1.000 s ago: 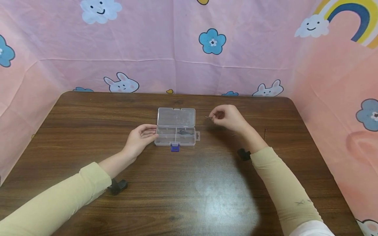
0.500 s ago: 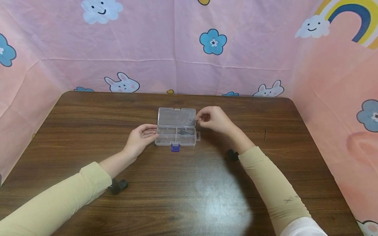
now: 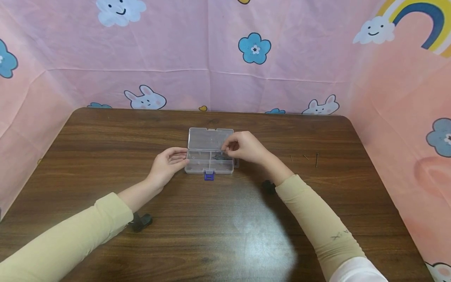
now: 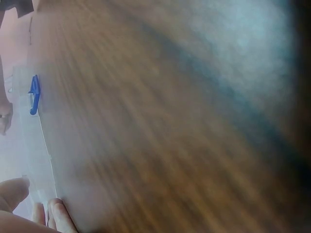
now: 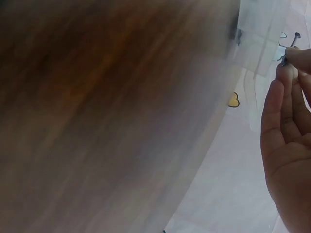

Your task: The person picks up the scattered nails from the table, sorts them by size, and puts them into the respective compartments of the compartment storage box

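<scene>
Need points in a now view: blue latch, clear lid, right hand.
Blue latch (image 3: pixel 209 175): head view, on its blue tab.
Clear lid (image 3: pixel 207 139): head view, middle of its raised panel.
Right hand (image 3: pixel 247 146): head view, on the back of the hand.

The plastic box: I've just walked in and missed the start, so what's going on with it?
The person's left grip holds the left end of the plastic box, whose lid is open. The right grip pinches what looks like a nail near the box's back right part, where several similar pieces lie. Three loose thin pieces are on the table, off to the right.
</scene>
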### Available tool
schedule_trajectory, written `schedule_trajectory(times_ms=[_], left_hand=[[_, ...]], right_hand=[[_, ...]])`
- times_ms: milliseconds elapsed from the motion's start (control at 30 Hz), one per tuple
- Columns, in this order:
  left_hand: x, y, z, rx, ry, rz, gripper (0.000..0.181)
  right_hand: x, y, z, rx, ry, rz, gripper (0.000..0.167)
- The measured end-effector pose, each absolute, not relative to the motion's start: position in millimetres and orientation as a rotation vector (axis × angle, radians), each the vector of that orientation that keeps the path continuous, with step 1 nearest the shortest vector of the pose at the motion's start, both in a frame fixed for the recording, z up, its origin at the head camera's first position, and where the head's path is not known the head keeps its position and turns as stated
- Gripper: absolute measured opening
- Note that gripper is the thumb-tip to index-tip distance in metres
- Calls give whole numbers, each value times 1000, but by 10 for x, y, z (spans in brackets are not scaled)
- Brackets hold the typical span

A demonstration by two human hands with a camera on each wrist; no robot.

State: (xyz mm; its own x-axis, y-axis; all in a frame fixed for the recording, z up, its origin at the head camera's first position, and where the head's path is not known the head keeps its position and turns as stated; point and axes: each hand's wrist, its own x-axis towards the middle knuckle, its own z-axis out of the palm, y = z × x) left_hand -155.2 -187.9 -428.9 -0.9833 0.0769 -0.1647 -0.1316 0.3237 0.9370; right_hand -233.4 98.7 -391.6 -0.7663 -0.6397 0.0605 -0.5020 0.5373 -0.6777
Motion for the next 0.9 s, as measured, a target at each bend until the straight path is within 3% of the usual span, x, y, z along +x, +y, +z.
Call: schedule_trajectory(times_ms=[567,900], left_hand=[[-1546,-1859,-4295,-60,2381,1735,45],[-1542,-1869,-4285,-56,2392,1719,46]], right_hand=[[-2313,906,-3946,-1097,2617,-792,12],[-2319,920,-3957,-1072,2594,-873,10]])
